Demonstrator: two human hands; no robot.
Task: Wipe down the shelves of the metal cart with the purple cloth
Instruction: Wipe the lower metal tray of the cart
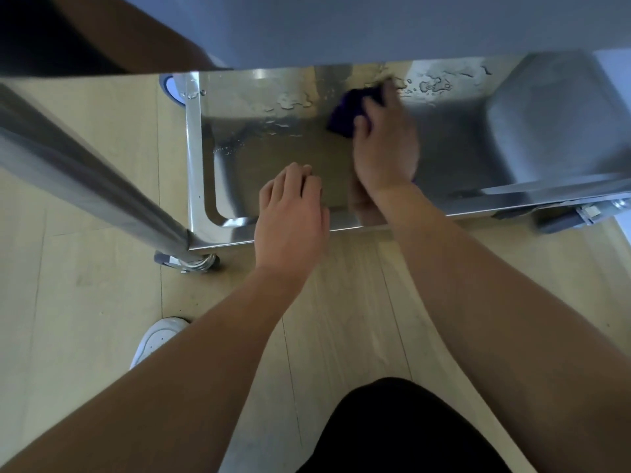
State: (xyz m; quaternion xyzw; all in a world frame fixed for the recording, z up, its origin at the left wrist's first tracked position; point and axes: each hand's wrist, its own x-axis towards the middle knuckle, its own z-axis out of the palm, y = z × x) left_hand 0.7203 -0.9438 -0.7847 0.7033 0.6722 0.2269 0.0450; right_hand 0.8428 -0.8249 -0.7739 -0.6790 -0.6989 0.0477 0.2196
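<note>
Right hand point(386, 141) is on the purple cloth point(346, 114), fingers bent over it and thumb tucked at its near edge, pressing it flat on the bottom shelf point(273, 172) of the cart. The cloth sits toward the back of that shelf, about mid-width. The fingertips are blurred, so I can't see the exact grip.

Left hand point(290, 220) rests on the front lip of the same shelf, just left of the right wrist. Its fingers are loosely bent and it has nothing in it.

The shelf is shiny steel with a raised rim. Water drops point(430, 85) and smears lie along the back, on both sides of the cloth. The near half looks dull and reflects both arms. The upper shelf point(341, 25) overhangs the back part and cuts off my view there.

The corner post point(85, 172) runs diagonally at left, down to a caster point(196, 262). I see a blue wheel point(169, 88) at the far-left corner and another caster point(563, 218) at right.

The floor point(102, 302) is light wood plank. A white shoe point(157, 339) is at lower left and dark clothing point(409, 428) at bottom centre.
</note>
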